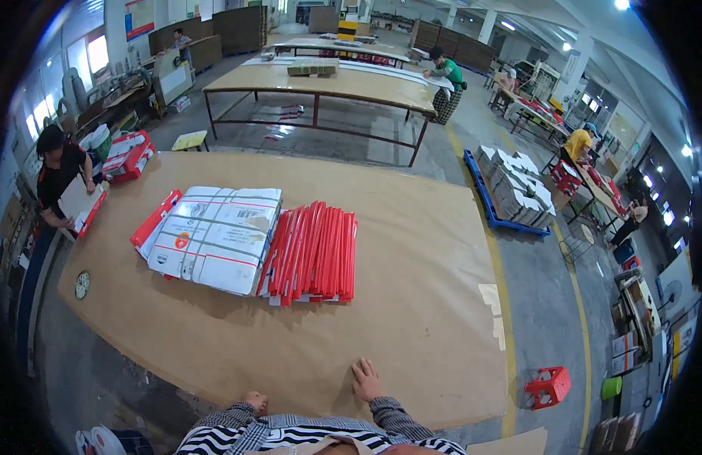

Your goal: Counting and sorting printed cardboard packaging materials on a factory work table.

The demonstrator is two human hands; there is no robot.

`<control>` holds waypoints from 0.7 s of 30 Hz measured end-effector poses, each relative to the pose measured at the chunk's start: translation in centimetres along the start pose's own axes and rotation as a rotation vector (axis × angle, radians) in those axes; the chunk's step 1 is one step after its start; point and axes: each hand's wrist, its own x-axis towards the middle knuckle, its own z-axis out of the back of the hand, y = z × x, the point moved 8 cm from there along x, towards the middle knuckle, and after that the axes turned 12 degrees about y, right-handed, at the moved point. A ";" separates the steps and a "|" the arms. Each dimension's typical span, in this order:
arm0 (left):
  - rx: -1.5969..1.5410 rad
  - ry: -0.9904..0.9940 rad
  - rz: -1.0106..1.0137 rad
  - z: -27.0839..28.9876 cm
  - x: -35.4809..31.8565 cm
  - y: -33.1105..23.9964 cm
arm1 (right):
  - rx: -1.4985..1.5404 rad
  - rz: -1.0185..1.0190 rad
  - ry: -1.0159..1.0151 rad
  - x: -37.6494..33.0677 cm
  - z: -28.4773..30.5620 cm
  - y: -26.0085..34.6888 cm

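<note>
— What do we see at the far left?

— A person in dark clothes [59, 171] stands at the table's left edge holding a flat board, with red and white boxes [129, 155] just beyond.

— And on our table [411, 250]?

— A small round dial [82, 284] lies near the left edge. Toward the middle lies a white wrapped bundle [214, 239], touching a fanned stack of red folded cartons [313, 254] on its right.

— Our hands?

— Both are at the near edge, well apart from the stack. Our left hand [255, 402] rests there with fingers curled in, holding nothing we can see. Our right hand [365, 381] lies flat on the table, fingers spread, grasping nothing.

— Farther right?

— On the floor, a blue pallet of white bundles [514, 189] and a red stool [549, 386].
</note>
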 end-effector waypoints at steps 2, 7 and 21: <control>0.168 -0.046 0.007 -2.2 -1.5 -2.5 | 0.023 -0.047 -0.045 -2.8 0.5 -1.5; 0.186 -0.070 -0.071 -5.1 -2.7 -4.2 | 0.029 -0.050 -0.117 -7.8 1.2 -2.3; 1.233 0.131 -0.128 -6.8 1.6 -4.0 | 0.272 -0.463 -0.453 -20.4 0.0 -8.2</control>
